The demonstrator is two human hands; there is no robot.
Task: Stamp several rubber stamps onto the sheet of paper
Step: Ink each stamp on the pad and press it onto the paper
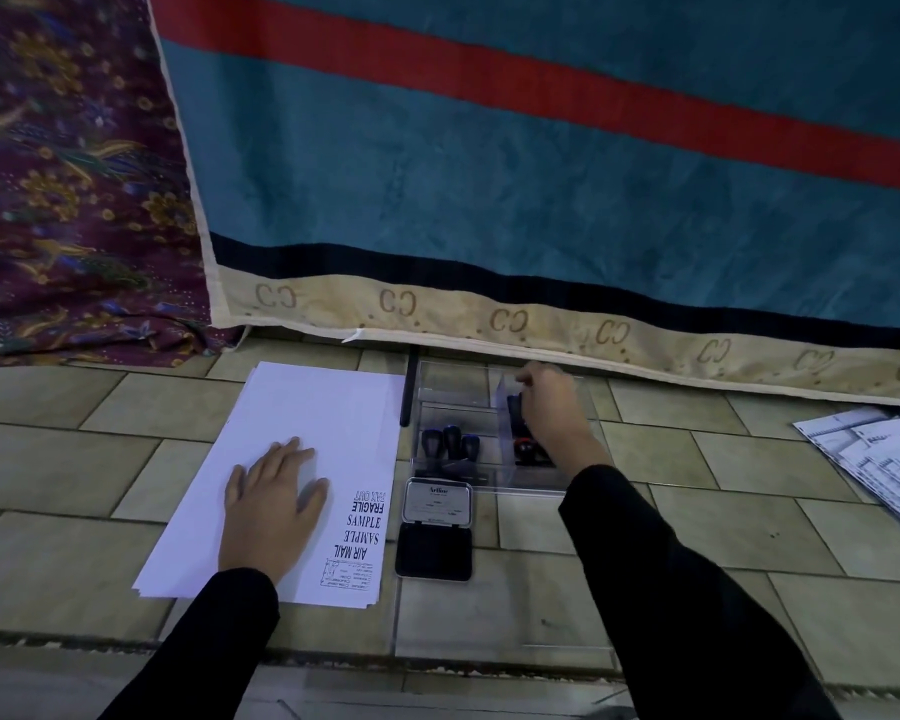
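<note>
A white sheet of paper (302, 439) lies on the tiled floor, with several black stamp prints along its right edge. My left hand (274, 501) rests flat on it, fingers spread. To the right stands a clear plastic box (453, 379) that holds three dark-handled rubber stamps (450, 443) in its left part. My right hand (554, 407) reaches into the box's right part and grips a dark stamp (515, 407). An open black ink pad (434, 550) with its lid raised lies just in front of the box.
A teal blanket (541, 174) with a red stripe hangs right behind the box. Patterned purple cloth (63, 174) is at the far left. Printed sheets (874, 459) lie at the right edge. A clear lid (505, 621) lies flat on the tiles near me.
</note>
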